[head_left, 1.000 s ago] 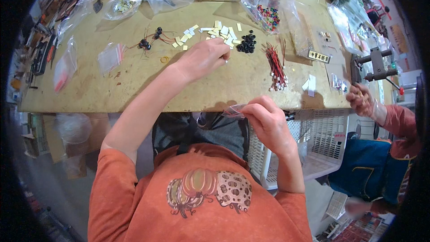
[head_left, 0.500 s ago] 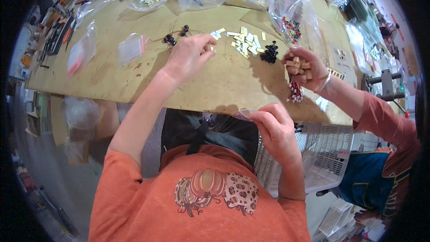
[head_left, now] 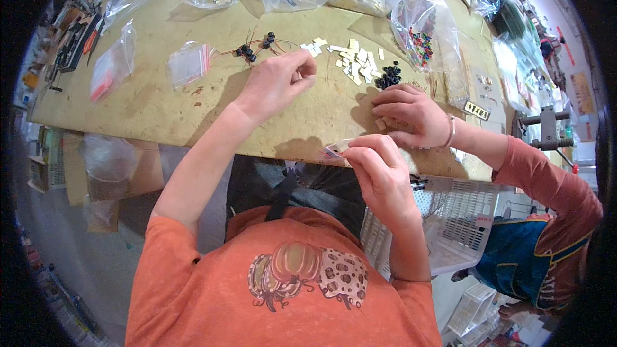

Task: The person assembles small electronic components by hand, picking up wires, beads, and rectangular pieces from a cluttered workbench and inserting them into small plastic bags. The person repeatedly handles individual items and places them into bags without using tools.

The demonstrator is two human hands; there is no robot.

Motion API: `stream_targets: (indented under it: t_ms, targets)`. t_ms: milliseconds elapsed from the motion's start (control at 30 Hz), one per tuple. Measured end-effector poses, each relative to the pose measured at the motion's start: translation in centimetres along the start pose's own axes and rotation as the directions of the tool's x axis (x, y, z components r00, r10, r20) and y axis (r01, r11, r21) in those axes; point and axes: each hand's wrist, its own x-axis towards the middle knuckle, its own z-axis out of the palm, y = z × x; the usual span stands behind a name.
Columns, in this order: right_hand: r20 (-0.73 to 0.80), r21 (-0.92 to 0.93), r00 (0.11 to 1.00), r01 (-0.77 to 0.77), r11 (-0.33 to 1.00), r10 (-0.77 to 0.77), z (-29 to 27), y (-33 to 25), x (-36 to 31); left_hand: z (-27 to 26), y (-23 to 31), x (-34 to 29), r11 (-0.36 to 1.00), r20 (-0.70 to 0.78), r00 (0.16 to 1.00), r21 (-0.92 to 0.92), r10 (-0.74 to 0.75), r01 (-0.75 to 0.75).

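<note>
1. Your right hand [head_left: 379, 170] pinches a small clear bag [head_left: 336, 150] at the table's [head_left: 160, 103] near edge.
2. Your left hand [head_left: 277, 82] curls, fingertips pressed together, near pale tiles [head_left: 357, 61].
3. A co-worker's hand [head_left: 411, 114] crowds your right.

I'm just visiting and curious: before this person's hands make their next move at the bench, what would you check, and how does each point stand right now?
1. Right hand has a firm hold on the small clear bag: ok, fingers pinch it at the table edge.
2. Left hand is holding a part: cannot tell, the fingers are curled shut over the table.
3. Pale rectangular pieces are within reach: ok, they lie just right of the left hand.
4. Black round parts are within reach: ok, piled beside the pale pieces.
5. Path is free of the co-worker's hand: not ok, it rests on the table just above the right hand.
</note>
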Motion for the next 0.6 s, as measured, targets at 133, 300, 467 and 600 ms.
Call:
stream_targets:
  t_ms: [133,300,467,600]
  targets:
    - [-0.003,-0.030,1.000,0.026,0.999,-0.026,0.7,0.0,0.7,-1.2,5.0,-2.4,0.795,0.141,0.989,-0.597,-0.034,0.112]
    - [0.009,-0.050,0.999,0.040,0.998,-0.040,1.0,-1.2,1.8,-1.4,7.4,-4.6,0.970,0.088,0.987,-0.214,0.133,-0.112]
    - [0.022,-0.049,0.999,0.038,0.998,-0.037,1.4,-1.5,1.6,-1.3,7.7,-6.0,0.983,0.015,0.984,-0.046,0.180,-0.179]
    - [0.025,-0.052,0.998,0.052,0.997,-0.051,1.4,-1.4,1.5,-1.8,7.5,-6.2,0.973,0.028,0.984,-0.158,0.176,-0.170]
